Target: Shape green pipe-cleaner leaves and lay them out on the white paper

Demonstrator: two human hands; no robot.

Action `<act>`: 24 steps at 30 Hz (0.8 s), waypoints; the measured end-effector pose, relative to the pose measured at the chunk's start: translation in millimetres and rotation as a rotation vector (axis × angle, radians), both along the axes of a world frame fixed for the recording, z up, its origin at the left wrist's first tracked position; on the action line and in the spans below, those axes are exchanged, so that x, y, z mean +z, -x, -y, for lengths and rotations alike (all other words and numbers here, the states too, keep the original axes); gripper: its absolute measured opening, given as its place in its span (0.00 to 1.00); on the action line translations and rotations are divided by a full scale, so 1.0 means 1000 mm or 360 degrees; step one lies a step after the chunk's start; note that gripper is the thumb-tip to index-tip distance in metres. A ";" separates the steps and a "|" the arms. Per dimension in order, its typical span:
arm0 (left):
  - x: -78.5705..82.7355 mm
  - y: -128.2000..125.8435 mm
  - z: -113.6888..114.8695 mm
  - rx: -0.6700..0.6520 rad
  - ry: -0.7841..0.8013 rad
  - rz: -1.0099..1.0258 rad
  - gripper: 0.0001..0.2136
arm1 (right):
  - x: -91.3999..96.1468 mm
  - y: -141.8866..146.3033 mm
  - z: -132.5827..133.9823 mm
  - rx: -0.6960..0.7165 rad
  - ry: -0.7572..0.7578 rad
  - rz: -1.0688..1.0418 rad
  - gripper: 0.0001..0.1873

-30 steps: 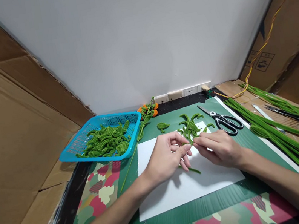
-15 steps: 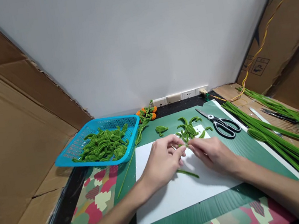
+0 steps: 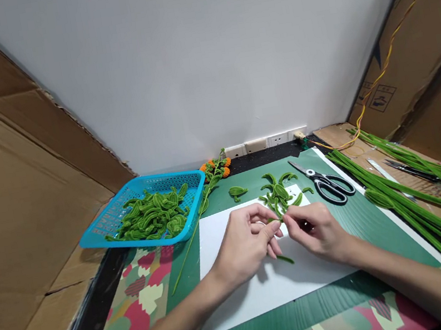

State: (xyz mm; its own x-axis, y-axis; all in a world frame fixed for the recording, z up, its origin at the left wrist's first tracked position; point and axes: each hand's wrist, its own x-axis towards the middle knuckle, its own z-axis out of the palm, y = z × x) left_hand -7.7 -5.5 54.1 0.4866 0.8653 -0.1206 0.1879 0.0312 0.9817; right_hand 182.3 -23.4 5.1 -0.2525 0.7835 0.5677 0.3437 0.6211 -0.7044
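- Left hand (image 3: 245, 242) pinches a fuzzy green strip (image 3: 280, 220) between thumb and fingers, over the white sheet (image 3: 243, 303).
- Right hand (image 3: 318, 231) grips the same strip with its fingertips, just beside the left's.
- Green length (image 3: 286, 259) shows below the left fingers; whether it joins the strip, I cannot tell.
- Leaf cluster (image 3: 279, 191) lies just beyond both hands, black-handled scissors (image 3: 319, 177) to its right.
- Blue basket (image 3: 193, 191) of green leaves (image 3: 153, 215) sits at the counter's (image 3: 264, 157) left.
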 end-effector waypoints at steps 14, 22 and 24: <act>-0.022 0.001 -0.001 0.0042 -0.0436 -0.0138 0.07 | -0.006 -0.014 -0.004 0.0042 -0.0078 0.0298 0.15; -0.024 -0.001 -0.010 -0.0188 0.0477 0.0366 0.23 | -0.008 -0.019 -0.007 -0.0012 -0.0532 0.0512 0.15; -0.028 -0.002 -0.009 -0.0192 0.0475 0.0450 0.23 | -0.007 -0.016 -0.004 0.0019 -0.0286 0.0334 0.17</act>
State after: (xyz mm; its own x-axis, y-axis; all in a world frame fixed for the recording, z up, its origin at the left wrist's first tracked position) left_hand -5.5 3.6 26.5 0.6320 0.7474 -0.2048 -0.0673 0.3162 0.9463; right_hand 197.9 -19.7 -1.6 -0.3881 0.6712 0.6316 0.4622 0.7346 -0.4967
